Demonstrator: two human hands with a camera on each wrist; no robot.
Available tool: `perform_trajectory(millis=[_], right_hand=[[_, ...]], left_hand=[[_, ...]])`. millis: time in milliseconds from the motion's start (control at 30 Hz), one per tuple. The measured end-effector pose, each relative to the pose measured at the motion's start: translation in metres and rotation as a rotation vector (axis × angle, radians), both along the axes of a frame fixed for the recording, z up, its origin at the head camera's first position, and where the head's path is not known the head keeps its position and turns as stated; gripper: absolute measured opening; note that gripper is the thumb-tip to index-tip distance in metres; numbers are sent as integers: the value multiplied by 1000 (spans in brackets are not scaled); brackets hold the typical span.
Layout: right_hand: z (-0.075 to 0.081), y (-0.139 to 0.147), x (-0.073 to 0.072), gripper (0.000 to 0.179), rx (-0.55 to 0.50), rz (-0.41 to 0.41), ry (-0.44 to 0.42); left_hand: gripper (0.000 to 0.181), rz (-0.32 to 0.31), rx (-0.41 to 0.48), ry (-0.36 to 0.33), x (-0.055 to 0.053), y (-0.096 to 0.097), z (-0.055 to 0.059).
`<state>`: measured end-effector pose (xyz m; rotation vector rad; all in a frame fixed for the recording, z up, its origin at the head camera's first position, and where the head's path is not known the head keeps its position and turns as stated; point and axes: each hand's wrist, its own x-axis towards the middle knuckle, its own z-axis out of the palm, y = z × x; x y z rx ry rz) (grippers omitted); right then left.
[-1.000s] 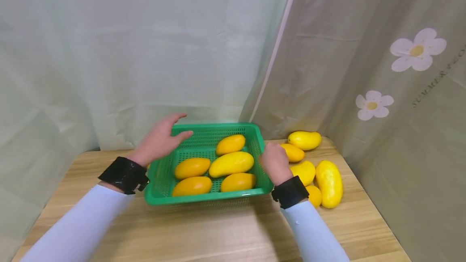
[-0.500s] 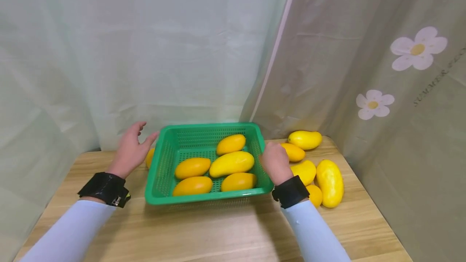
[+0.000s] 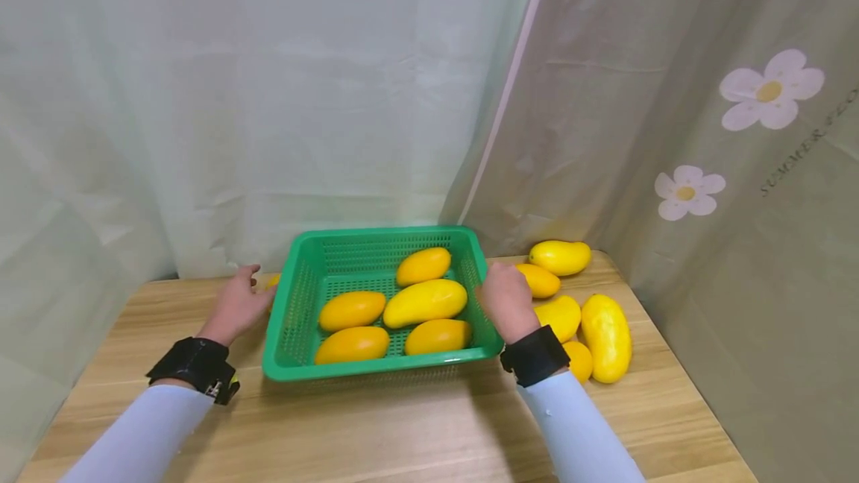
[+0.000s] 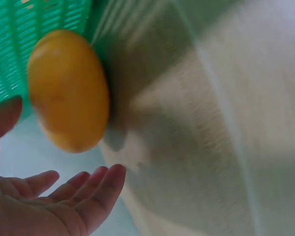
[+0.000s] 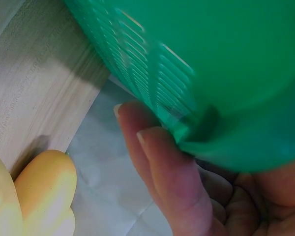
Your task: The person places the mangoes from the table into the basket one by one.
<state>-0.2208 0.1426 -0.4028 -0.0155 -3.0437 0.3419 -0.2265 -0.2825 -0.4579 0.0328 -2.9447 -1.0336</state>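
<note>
A green perforated plastic basket (image 3: 382,367) stands on the wooden table with several yellow-orange mangoes (image 3: 426,302) inside. My right hand (image 3: 508,302) grips its right rim, and the right wrist view has those fingers (image 5: 174,172) curled under the edge. My left hand (image 3: 236,310) is beyond the basket's left side. There, a lone orange mango (image 4: 69,93) lies on the table against the basket wall. In the left wrist view, thumb and fingers (image 4: 101,194) are spread around that mango with a gap between; the head view shows only a sliver of it.
To the right of the basket, several more yellow mangoes (image 3: 607,338) lie on the wooden table (image 3: 429,431), some partly behind my right hand. A pale curtain (image 3: 335,95) hangs along the table's back edge, and a flowered one (image 3: 738,259) borders the right side.
My left hand has moved left from over the basket, then down beside the mango at its left side. My right hand stays on the rim; the basket's left end has shifted slightly left.
</note>
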Motion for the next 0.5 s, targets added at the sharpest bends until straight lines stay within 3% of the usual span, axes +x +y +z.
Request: perform_trajectory(millis=[200, 500], right_hand=[[0, -1, 1, 27, 12, 7, 11], [-1, 0, 1, 27, 22, 12, 36]], left_hand=[[83, -23, 2, -87, -1, 5, -7], [71, -36, 14, -68, -2, 9, -12]])
